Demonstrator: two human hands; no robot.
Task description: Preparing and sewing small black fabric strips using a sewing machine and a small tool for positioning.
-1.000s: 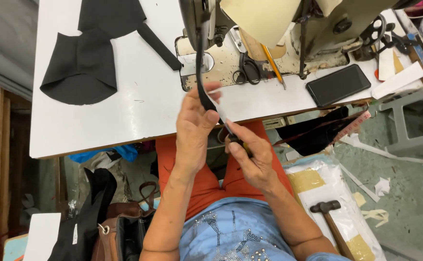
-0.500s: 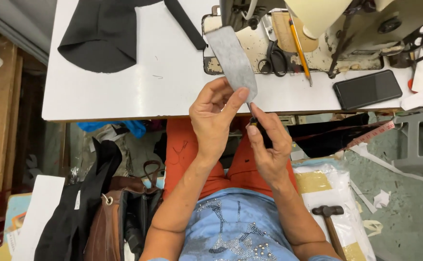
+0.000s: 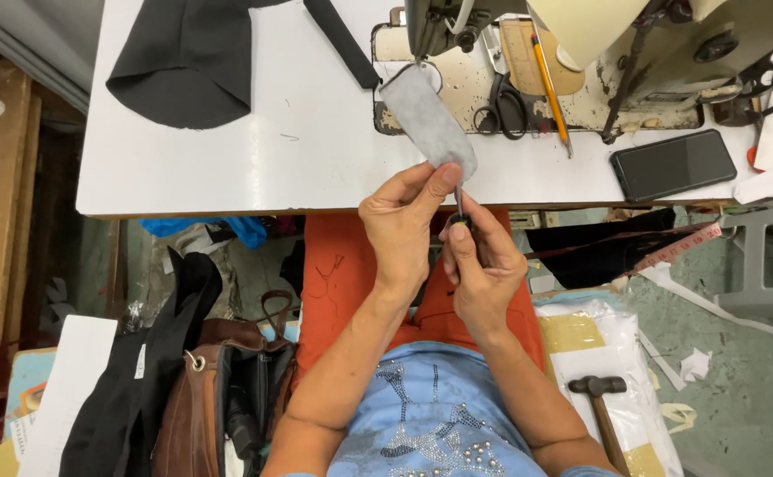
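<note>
The grey fabric strip (image 3: 428,122) rises tilted over the white table's (image 3: 316,168) front edge, its lower end pinched by the left hand (image 3: 401,225). The right hand (image 3: 483,265), just beside, is curled closed around a thin dark tool (image 3: 460,205). Behind the strip stand scissors (image 3: 505,104), a pencil (image 3: 549,79) and a phone (image 3: 673,164).

Your left hand (image 3: 404,221) pinches a grey strip (image 3: 429,124) of matt, felt-like cloth, while your right hand (image 3: 483,269) holds a small dark tool (image 3: 460,208), too small to tell its material. The table (image 3: 316,150) is smooth white laminate, scuffed; the black fabric (image 3: 192,57) lies matt. The machine (image 3: 633,53) shows worn cream-painted metal, the phone (image 3: 673,164) glossy black glass.
</note>
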